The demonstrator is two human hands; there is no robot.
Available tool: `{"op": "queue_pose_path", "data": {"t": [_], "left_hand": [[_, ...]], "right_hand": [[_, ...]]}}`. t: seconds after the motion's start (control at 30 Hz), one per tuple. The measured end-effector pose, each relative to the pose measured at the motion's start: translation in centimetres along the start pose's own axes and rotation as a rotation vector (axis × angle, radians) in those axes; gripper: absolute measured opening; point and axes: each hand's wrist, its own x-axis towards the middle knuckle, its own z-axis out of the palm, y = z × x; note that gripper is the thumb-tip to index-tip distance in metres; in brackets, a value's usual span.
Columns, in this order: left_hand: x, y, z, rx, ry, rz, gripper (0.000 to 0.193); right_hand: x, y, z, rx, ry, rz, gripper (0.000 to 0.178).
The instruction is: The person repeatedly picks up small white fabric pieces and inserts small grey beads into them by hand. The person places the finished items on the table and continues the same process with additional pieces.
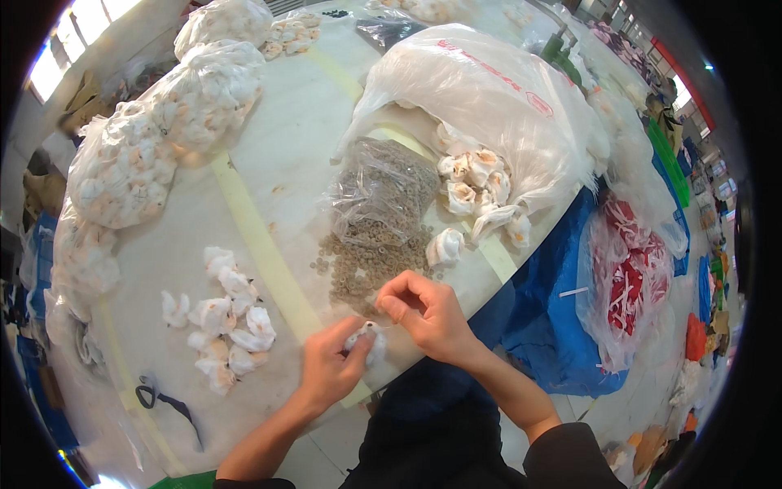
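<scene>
At the table's (301, 122) near edge, the left hand (336, 357) pinches a white fabric puff (378, 349), partly hidden by its thumb, and whether the right hand's (425, 316) curled fingers grip anything cannot be told.

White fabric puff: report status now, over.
Left hand grips white fabric puff. Right hand curled close by, hold unclear. Loose brown rings lie just beyond.

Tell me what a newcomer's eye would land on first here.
Probably the big translucent bag with red print, at the table's far right, white puffs at its mouth. Then the heap of small brown pieces mid-picture, partly in a clear bag; just nearer, the left hand holds another white puff beside the right hand.
</scene>
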Motion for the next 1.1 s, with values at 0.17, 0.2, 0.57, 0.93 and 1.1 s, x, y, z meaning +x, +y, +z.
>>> {"op": "queue_pose_path", "data": {"t": [0.17,0.2,0.57,0.93,1.1], "left_hand": [[0.2,0.6,0.0,0.033,0.006,0.003,0.012],[0.2,0.6,0.0,0.036,0.001,-0.002,0.012],[0.3,0.4,0.0,0.038,-0.008,0.03,0.011],[0.3,0.7,0.0,0.113,0.02,0.137,0.008],[0.1,0.3,0.2,0.159,0.021,0.162,0.006]], "right_hand": [[-0.4,0.9,0.4,-0.105,0.041,-0.048,0.013],[-0.5,0.9,0.5,-0.102,0.053,-0.055,0.013],[-1.8,0.2,0.7,0.29,-0.165,0.227,0.016],[-2.0,-0.4,1.5,-0.233,0.006,-0.142,0.01],[-2.1,0.5,0.9,-0.26,-0.038,-0.253,0.012]]}}
